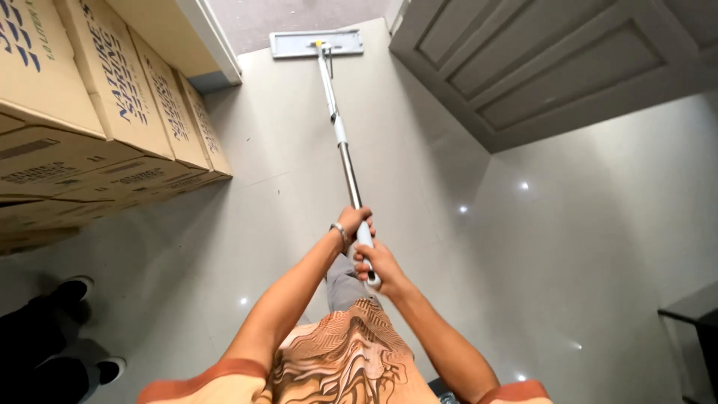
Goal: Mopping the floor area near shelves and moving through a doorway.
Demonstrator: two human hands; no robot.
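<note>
I hold a long flat mop by its metal pole (pixel 345 153) with both hands. My left hand (pixel 353 221), with a bracelet on the wrist, grips the pole higher up. Just below it, my right hand (pixel 380 263) closes around the white end of the handle. The grey rectangular mop head (pixel 293 43) lies flat on the pale tiled floor (pixel 284 172) far ahead, at a doorway threshold.
Stacked brown cardboard boxes (pixel 112 97) line the left side. A grey panelled door (pixel 553 67) stands open at the upper right. Another person's dark legs and shoes (pixel 52 329) are at the lower left. A dark furniture edge (pixel 695 314) shows at the right.
</note>
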